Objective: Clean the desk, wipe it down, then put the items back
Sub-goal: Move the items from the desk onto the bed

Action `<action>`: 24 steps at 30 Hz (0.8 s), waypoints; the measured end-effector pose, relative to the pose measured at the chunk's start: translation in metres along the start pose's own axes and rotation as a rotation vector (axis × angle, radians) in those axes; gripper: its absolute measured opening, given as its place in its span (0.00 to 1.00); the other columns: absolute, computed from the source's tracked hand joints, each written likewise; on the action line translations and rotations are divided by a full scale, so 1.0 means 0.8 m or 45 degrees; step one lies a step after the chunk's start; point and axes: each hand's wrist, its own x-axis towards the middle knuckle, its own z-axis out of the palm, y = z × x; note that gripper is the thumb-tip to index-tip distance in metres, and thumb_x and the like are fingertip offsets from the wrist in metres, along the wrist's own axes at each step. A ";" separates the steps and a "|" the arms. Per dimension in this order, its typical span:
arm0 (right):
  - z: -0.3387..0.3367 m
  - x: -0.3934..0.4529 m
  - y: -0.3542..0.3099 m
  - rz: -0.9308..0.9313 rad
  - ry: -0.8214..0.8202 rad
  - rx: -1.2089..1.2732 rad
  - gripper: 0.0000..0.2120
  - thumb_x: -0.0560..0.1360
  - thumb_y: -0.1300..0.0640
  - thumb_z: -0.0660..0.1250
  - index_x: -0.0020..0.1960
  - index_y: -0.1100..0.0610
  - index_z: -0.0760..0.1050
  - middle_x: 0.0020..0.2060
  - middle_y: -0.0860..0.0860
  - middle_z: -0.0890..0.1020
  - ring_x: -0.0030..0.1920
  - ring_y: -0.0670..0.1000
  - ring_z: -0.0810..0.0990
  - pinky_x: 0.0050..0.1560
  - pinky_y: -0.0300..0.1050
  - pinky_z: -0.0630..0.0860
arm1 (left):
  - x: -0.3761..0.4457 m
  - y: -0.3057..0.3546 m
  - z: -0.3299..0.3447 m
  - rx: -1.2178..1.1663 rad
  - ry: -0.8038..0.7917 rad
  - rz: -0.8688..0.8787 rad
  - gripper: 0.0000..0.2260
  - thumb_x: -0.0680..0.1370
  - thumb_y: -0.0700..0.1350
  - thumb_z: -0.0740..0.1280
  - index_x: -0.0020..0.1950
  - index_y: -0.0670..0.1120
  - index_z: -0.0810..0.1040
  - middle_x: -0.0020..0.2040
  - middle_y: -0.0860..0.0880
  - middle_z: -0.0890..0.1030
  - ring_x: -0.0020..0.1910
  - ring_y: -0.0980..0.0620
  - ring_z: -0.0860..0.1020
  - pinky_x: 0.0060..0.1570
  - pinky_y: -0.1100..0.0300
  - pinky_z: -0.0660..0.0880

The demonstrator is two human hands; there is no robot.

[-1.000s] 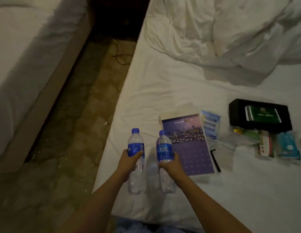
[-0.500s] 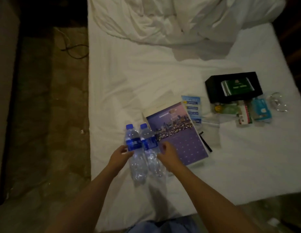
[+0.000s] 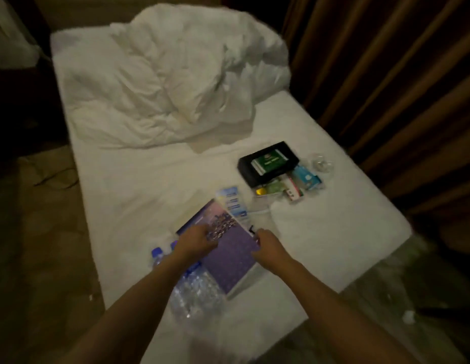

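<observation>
Purple booklet (image 3: 228, 248) lies on the bed, long axis running eleven to five o'clock. Left hand (image 3: 194, 241) rests on its left edge, right hand (image 3: 268, 246) at its right; grip unclear in blur.

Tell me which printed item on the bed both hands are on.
The big purple booklet; the left hand and right hand touch it, not the small blue leaflet.

In front of me the white-sheeted bed (image 3: 139, 179) carries a rumpled white duvet (image 3: 181, 82) at its far end. Near its front edge lie two clear plastic water bottles with blue caps (image 3: 194, 290) beside a purple booklet (image 3: 228, 256). Toward the right edge sit a black rectangular box (image 3: 268, 162) and small colourful packets (image 3: 289, 186).
</observation>
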 end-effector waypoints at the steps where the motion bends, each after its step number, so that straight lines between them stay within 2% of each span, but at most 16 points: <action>1: -0.019 -0.016 0.014 -0.003 0.057 -0.005 0.18 0.71 0.62 0.69 0.59 0.66 0.71 0.57 0.62 0.73 0.58 0.59 0.73 0.54 0.43 0.67 | -0.002 0.026 0.004 0.050 -0.024 0.067 0.19 0.73 0.51 0.68 0.61 0.44 0.78 0.58 0.44 0.80 0.57 0.45 0.77 0.54 0.58 0.71; 5: -0.090 -0.091 0.098 0.069 0.218 -0.008 0.16 0.74 0.59 0.67 0.59 0.63 0.70 0.58 0.59 0.71 0.58 0.57 0.72 0.54 0.43 0.67 | -0.022 0.136 0.045 0.227 -0.106 0.331 0.27 0.70 0.57 0.68 0.64 0.42 0.75 0.62 0.44 0.76 0.62 0.47 0.74 0.60 0.61 0.66; 8: -0.137 -0.162 0.178 0.162 0.365 0.010 0.15 0.74 0.58 0.67 0.59 0.63 0.71 0.58 0.58 0.71 0.57 0.56 0.72 0.52 0.41 0.67 | -0.057 0.232 0.093 0.375 -0.121 0.515 0.21 0.74 0.51 0.68 0.65 0.46 0.73 0.64 0.46 0.74 0.63 0.48 0.72 0.61 0.61 0.67; 11: -0.173 -0.241 0.256 0.267 0.492 0.076 0.16 0.74 0.58 0.67 0.59 0.63 0.71 0.58 0.58 0.72 0.56 0.55 0.73 0.49 0.39 0.68 | -0.098 0.325 0.155 0.489 -0.109 0.725 0.20 0.75 0.52 0.68 0.65 0.48 0.73 0.64 0.47 0.74 0.63 0.49 0.72 0.61 0.57 0.68; 15: -0.210 -0.354 0.357 0.384 0.637 0.169 0.16 0.75 0.57 0.66 0.60 0.63 0.72 0.57 0.57 0.75 0.56 0.55 0.75 0.49 0.40 0.71 | -0.169 0.437 0.250 0.577 -0.139 0.959 0.20 0.74 0.52 0.68 0.65 0.49 0.73 0.63 0.48 0.74 0.61 0.49 0.72 0.60 0.56 0.70; 17: -0.227 -0.414 0.401 0.448 0.722 0.211 0.15 0.76 0.57 0.66 0.59 0.64 0.73 0.52 0.57 0.75 0.54 0.56 0.75 0.49 0.43 0.70 | -0.209 0.482 0.298 0.586 -0.157 1.062 0.21 0.74 0.52 0.68 0.65 0.48 0.73 0.63 0.48 0.74 0.61 0.49 0.73 0.59 0.56 0.71; 19: -0.239 -0.469 0.450 0.520 0.801 0.274 0.13 0.74 0.57 0.68 0.56 0.61 0.73 0.48 0.53 0.72 0.49 0.52 0.73 0.46 0.42 0.69 | -0.247 0.518 0.344 0.636 -0.217 1.157 0.20 0.74 0.51 0.68 0.65 0.47 0.74 0.62 0.48 0.75 0.59 0.49 0.74 0.56 0.58 0.71; 22: -0.246 -0.545 0.512 0.633 0.929 0.363 0.10 0.73 0.57 0.70 0.50 0.57 0.70 0.49 0.53 0.72 0.47 0.51 0.72 0.42 0.42 0.68 | -0.287 0.566 0.407 0.734 -0.347 1.271 0.17 0.73 0.51 0.67 0.60 0.48 0.78 0.57 0.49 0.78 0.53 0.50 0.76 0.47 0.60 0.71; 24: -0.245 -0.589 0.549 0.721 1.013 0.408 0.11 0.73 0.57 0.70 0.51 0.57 0.71 0.52 0.54 0.73 0.47 0.52 0.72 0.43 0.42 0.69 | -0.307 0.604 0.448 0.785 -0.409 1.339 0.13 0.71 0.50 0.67 0.53 0.47 0.78 0.51 0.48 0.79 0.50 0.47 0.78 0.42 0.59 0.71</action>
